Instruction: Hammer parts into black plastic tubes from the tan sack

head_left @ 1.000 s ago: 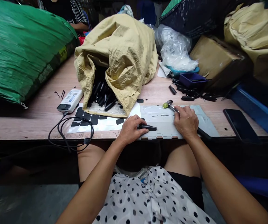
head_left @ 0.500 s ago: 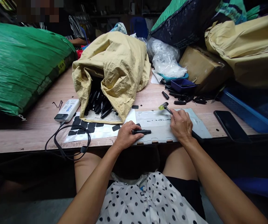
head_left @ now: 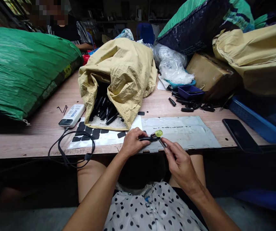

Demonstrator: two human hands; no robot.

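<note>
My left hand (head_left: 132, 142) pins a slim black part (head_left: 146, 138) against the near edge of a grey metal plate (head_left: 181, 131), fingers closed on it. My right hand (head_left: 179, 163) grips the handle of a small hammer whose yellow-green head (head_left: 158, 133) rests right over the end of the black part. An open tan sack (head_left: 118, 77) behind them spills several more black parts (head_left: 104, 110) onto a white sheet with black pads (head_left: 89, 131).
A white power bank (head_left: 71, 115) with a looped black cable (head_left: 72, 150) lies left. A green bale (head_left: 24, 70) fills the far left. Loose black parts and a purple tray (head_left: 190, 91) sit at right, a phone (head_left: 240, 134) near the edge. Another person sits beyond the table.
My right hand has lifted the hammer off the plate and swung it left, bringing its head onto the black part. The left hand stays on the part. The view tilted up slightly.
</note>
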